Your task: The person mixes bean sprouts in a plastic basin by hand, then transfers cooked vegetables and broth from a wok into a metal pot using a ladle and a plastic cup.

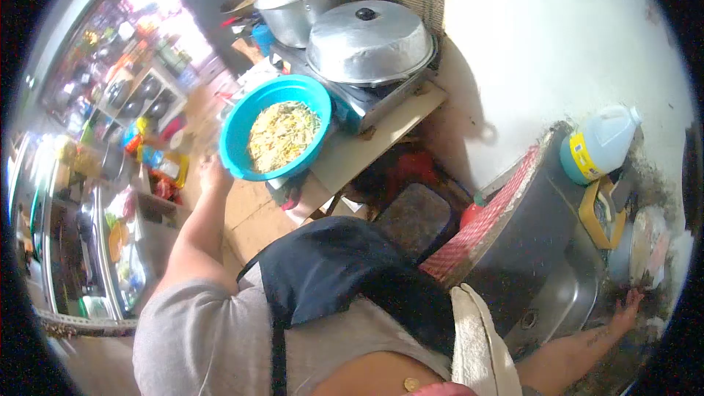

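A turquoise basin (229,136) holds pale, chopped or shredded food (284,134). My left hand (213,171) grips the basin's left edge, with the fingers partly hidden by the rim. At the lower right, my right hand (628,311) reaches past the dark sink (543,295), its fingers apart and nothing in them. It is near a clear plastic item (648,238) by the wall. Above it are a yellow holder (592,221) and a jug of bluish liquid (601,145).
A stove on a small table (389,136) carries a large domed lid (370,42) and a metal pot (287,11). Shelves (143,95) with many goods line the left. A red checked cloth (484,216) hangs at the sink's front edge.
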`<state>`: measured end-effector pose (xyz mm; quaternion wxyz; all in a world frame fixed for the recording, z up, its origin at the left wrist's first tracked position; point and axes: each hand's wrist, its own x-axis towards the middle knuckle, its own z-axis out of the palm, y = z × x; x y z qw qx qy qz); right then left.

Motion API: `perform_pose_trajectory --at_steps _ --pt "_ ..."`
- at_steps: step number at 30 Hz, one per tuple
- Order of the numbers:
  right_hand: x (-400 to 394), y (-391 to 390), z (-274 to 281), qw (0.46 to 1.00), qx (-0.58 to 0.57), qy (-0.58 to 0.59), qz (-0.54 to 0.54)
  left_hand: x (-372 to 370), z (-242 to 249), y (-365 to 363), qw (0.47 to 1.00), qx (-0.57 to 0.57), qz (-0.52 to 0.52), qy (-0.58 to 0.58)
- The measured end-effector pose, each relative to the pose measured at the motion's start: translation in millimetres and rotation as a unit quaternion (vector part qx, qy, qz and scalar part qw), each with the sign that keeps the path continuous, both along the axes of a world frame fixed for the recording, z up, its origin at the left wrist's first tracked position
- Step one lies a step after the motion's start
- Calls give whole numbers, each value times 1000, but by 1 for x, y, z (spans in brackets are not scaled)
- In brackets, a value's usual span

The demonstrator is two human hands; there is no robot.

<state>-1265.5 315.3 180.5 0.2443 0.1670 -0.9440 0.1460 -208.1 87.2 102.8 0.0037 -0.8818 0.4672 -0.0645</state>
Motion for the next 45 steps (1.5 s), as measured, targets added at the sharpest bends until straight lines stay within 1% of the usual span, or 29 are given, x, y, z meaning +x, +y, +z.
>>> perform_pose_trajectory --at_steps 1,3,5,6,8,9,11,12,15,18,20,21,22,23,24,25,26,27,28,29,30,31,33,36,39,41,42,43,45 --pt "5 -2 1 1000 2 4 3 -3 4 3 1000 10 13 12" --pt "2 -2 0 1000 -1 6 9 20 -25 7 1000 0 4 -31" --pt "12 -4 3 1000 3 13 8 35 -51 6 994 -66 88 -6" --pt "17 -4 9 1000 -1 17 8 42 -61 3 981 -103 133 97" --pt "24 -1 17 1000 -4 20 7 50 -73 -5 915 -171 212 299" --pt "26 -1 22 1000 -7 22 3 47 -78 -8 859 -204 252 397" --pt "33 2 27 1000 -11 29 4 29 -78 -13 707 -259 321 575" --pt "38 1 30 999 -15 36 4 35 -90 -19 689 -251 293 613" --pt "54 0 40 998 -25 62 13 40 -116 -33 659 -296 269 636" --pt "74 -11 49 994 -38 95 35 31 -115 -33 597 -365 284 655" --pt "96 -26 52 989 -57 118 60 16 -95 -32 558 -408 300 657" --pt "115 -39 50 986 -70 127 83 30 -112 -34 550 -397 281 679" --pt "131 -56 47 981 -84 132 110 45 -140 -41 509 -434 233 706" --pt "162 -75 39 973 -100 149 148 36 -134 -41 495 -471 216 697" --pt "191 -97 30 963 -115 154 187 26 -119 -39 525 -465 241 671" --pt "226 -119 19 952 -130 149 232 38 -132 -36 566 -438 189 673" --pt "260 -140 7 940 -143 141 277 39 -146 -43 569 -451 202 657" --pt "298 -160 -8 926 -152 128 322 33 -133 -37 616 -453 176 619" --pt "335 -177 -21 911 -158 108 367 26 -116 -31 631 -454 185 601" --pt "370 -188 -36 898 -159 85 402 37 -123 -29 640 -445 161 605" --pt "401 -195 -45 886 -158 64 431 41 -128 -31 628 -441 179 616" --pt "428 -203 -54 877 -155 42 452 51 -135 -29 617 -414 153 652" --pt "472 -213 -67 863 -153 2 482 60 -124 -23 653 -351 210 638" --pt "528 -221 -80 845 -147 -41 512 81 -122 -21 624 -339 232 665" --pt "581 -226 -89 834 -145 -62 528 108 -147 -38 618 -317 182 696" --pt "611 -229 -93 828 -144 -68 538 126 -147 -44 551 -293 135 770" --pt "626 -230 -95 826 -144 -69 540 131 -137 -44 542 -280 149 779" --pt "640 -231 -97 829 -139 -71 537 130 -104 -37 535 -261 163 787" --pt "667 -232 -96 836 -134 -77 527 144 -100 -38 476 -191 117 851"
